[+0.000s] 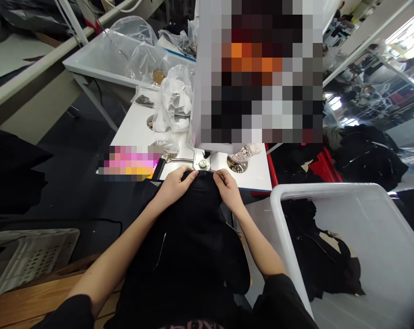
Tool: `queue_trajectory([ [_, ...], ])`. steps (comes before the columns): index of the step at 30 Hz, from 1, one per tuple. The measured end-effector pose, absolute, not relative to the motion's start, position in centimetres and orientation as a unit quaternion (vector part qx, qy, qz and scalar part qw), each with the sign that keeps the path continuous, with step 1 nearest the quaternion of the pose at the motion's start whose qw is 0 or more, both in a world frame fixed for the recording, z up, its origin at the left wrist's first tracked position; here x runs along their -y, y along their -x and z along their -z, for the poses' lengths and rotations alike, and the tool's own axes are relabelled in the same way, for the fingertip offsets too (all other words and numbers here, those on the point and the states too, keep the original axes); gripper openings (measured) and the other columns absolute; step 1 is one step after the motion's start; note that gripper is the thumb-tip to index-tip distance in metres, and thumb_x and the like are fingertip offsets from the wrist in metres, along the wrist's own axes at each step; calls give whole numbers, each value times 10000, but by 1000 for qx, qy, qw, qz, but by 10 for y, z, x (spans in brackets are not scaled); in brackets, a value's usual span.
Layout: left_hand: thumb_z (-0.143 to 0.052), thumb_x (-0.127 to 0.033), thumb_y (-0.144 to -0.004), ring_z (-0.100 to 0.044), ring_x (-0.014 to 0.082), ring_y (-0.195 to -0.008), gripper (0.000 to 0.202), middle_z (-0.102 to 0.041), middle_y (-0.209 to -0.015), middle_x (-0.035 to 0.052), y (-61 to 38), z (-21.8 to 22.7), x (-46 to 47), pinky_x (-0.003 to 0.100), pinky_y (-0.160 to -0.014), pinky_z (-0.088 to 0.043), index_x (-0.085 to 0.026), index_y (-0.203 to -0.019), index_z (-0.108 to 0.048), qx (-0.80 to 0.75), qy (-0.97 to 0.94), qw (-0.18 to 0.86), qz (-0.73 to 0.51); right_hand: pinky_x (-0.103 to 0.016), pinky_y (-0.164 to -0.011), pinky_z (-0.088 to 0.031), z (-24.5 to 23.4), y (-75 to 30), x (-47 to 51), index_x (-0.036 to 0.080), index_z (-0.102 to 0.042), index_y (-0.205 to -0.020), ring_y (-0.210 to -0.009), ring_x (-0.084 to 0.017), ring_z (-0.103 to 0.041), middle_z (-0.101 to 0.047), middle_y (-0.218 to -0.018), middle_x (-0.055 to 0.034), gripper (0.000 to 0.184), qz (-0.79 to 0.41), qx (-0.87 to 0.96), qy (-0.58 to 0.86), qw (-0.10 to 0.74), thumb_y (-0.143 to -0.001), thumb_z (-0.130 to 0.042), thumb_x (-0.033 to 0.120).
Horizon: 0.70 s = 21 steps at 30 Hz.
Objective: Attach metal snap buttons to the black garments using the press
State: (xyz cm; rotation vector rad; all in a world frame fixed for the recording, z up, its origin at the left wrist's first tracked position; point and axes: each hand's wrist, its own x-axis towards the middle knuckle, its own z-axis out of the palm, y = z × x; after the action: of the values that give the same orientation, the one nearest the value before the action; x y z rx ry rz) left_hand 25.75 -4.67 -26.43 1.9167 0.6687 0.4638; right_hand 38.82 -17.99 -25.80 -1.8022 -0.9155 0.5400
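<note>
A black garment (189, 228) lies over my lap and reaches up to a white machine table (138, 125). My left hand (174, 183) is closed on the garment's upper edge on the left. My right hand (227, 187) pinches the same edge on the right. Both hands hold the fabric just in front of a round metal die (202, 164) at the base of the white press machine (210, 141). A flexible metal hose (179, 160) runs left from the die.
Clear plastic bags (174, 100) of small parts sit on the machine table, and a dish of metal studs (237, 164) is right of the die. A large white tub (357, 246) with black garments stands at my right. A white slotted crate (31, 260) is at lower left.
</note>
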Motion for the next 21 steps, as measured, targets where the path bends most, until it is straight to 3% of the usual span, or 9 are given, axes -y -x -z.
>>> queue_trajectory([
  [10,-477,-477,-870,-563,188,-777,305,-623,-789,18,-281,275,32,253,-697,-390,-186,-834,-566,-298,-788,501,-200,-260,-677,-428,277,-398,151,186,-561,-808,-705,-139,-542,-593,-745,1,308,-239,334,735,539,-841,-521,489],
  [17,-487,-485,-860,-600,208,-801,333,-675,-839,44,-288,280,25,267,-715,-412,-181,-852,-621,-307,-790,485,-215,-259,-634,-426,285,-406,141,185,-561,-821,-678,-144,-529,-579,-718,-7,334,-249,312,741,540,-827,-525,517],
  [21,-482,-440,-856,-530,176,-637,302,-576,-641,12,-293,279,22,269,-625,-373,-179,-744,-585,-322,-796,462,-220,-261,-635,-412,284,-411,135,179,-563,-805,-670,-146,-517,-560,-693,-1,307,-230,316,755,526,-833,-514,481],
])
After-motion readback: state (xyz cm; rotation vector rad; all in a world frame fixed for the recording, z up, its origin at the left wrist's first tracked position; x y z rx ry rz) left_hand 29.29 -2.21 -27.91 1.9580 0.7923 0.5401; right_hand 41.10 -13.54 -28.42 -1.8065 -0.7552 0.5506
